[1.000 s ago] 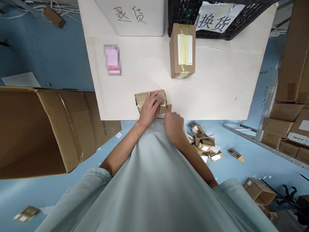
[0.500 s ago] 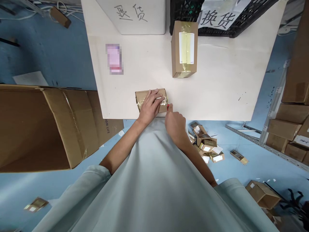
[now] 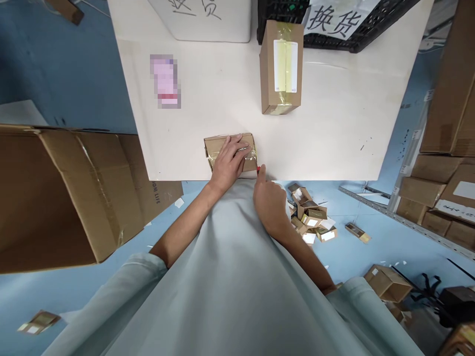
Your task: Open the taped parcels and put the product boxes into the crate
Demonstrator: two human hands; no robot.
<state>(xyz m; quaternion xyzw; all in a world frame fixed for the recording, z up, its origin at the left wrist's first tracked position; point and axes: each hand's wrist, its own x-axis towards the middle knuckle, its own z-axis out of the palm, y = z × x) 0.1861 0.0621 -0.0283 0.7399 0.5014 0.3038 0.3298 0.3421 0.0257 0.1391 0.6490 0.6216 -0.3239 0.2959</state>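
Note:
A small flat cardboard box [image 3: 215, 143] with shiny clear tape lies near the table's front edge, slightly askew. Across its top rests my left hand [image 3: 229, 160], fingers reaching toward the far edge and holding it against the table. My right hand [image 3: 270, 200] is closed at the box's right front corner, with the index finger stretched forward along a small red cutter [image 3: 259, 169]. Only a bit of red shows; the rest of the cutter is hidden under the hand, and I cannot see its blade.
A taller taped carton [image 3: 285, 69] stands beyond on the white table [image 3: 334, 118], before a black crate [image 3: 349, 45]. A white bin [image 3: 211, 29] and a blurred pink item [image 3: 166, 81] are farther left. A large open carton [image 3: 122, 193] flanks the table; discarded boxes [image 3: 313, 217] litter the floor.
My right hand and the red cutter have shifted slightly nearer me along the box's right end. My left hand stays on the box. The whole view has moved a little.

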